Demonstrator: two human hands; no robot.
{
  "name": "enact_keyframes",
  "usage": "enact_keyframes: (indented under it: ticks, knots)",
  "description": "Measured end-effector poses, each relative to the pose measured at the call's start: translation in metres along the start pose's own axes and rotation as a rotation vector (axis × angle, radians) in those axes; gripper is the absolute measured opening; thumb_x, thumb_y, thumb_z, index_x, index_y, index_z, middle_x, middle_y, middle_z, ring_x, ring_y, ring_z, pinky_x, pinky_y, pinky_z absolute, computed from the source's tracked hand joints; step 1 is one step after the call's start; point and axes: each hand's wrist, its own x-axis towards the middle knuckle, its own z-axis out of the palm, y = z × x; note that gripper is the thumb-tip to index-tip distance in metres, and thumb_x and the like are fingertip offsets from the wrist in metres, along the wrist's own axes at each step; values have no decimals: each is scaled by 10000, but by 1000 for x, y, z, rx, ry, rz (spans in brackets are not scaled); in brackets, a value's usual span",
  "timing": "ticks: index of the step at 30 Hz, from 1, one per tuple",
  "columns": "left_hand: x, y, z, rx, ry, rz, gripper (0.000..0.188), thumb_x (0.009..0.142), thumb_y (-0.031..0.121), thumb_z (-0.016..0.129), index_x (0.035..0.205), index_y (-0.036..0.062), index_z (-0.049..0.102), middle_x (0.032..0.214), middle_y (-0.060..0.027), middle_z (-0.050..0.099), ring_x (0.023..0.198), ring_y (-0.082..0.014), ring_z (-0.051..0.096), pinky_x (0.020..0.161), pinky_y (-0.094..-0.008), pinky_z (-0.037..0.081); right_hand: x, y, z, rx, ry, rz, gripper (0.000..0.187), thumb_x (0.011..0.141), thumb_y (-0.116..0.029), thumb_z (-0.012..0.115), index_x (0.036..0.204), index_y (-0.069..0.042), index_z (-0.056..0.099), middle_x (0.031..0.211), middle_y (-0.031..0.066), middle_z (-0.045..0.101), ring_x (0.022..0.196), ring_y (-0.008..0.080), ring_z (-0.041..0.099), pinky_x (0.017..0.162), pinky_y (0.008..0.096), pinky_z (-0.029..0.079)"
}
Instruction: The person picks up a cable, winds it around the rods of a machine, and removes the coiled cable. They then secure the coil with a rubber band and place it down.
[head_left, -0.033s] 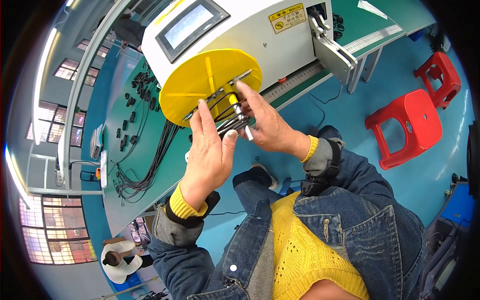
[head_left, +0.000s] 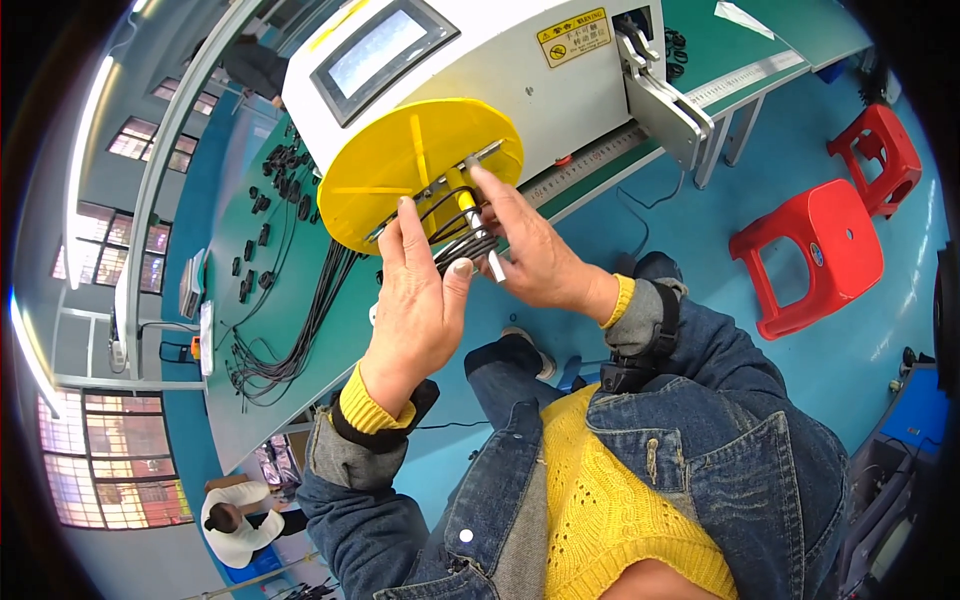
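A small coil of black cable (head_left: 466, 246) hangs around the posts in front of a yellow round plate (head_left: 370, 160) on a white machine (head_left: 500, 85). My left hand (head_left: 415, 310) grips the coil's left side, its fingers stretched toward the plate and the thumb against the cable. From the right, my right hand (head_left: 540, 250) closes on the coil, index finger reaching up near the plate's metal bar. A yellow post (head_left: 464, 198) and a silver tip (head_left: 497, 267) show between the hands. The right fingertips are partly hidden behind the cable.
A bundle of long black cables (head_left: 310, 320) and several small coils (head_left: 264, 235) lie on the green table (head_left: 235, 300) at left. A metal guide (head_left: 670, 120) juts from the machine's right end. Red stools (head_left: 850, 240) stand at right. Another person (head_left: 240, 530) sits lower left.
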Motion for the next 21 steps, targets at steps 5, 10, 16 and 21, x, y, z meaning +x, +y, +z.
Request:
enact_keyframes:
  ticks: [5, 10, 16, 21]
  knots:
    - [10, -4, 1, 27, 59, -13, 437, 883, 186, 484, 1180, -100, 338, 1099, -296, 383, 966, -446, 437, 865, -455, 370, -4, -3, 14, -142, 169, -125, 628, 732, -16, 636, 1267, -3, 307, 1047, 196, 507, 876, 267, 577, 740, 320, 481]
    - [1, 5, 14, -52, 131, -171, 284, 866, 157, 512, 1039, -53, 431, 999, -254, 421, 870, -421, 471, 749, -457, 406, -13, -5, 24, -123, 269, -92, 503, 739, -14, 630, 1163, 10, 360, 890, 169, 558, 739, 301, 594, 662, 331, 491]
    - [10, 5, 6, -107, 125, -7, 230, 856, 153, 529, 948, -33, 429, 888, -231, 476, 757, -398, 513, 642, -448, 423, -8, 2, 23, -223, 267, -242, 508, 729, -22, 642, 1144, 23, 351, 854, 177, 565, 710, 326, 596, 620, 361, 485]
    - [8, 10, -4, -48, -63, -118, 212, 849, 166, 538, 870, -7, 417, 793, -201, 519, 695, -394, 531, 594, -444, 431, -15, -8, 15, -292, 184, -169, 493, 734, -40, 635, 1133, 19, 353, 855, 204, 559, 699, 348, 593, 592, 377, 479]
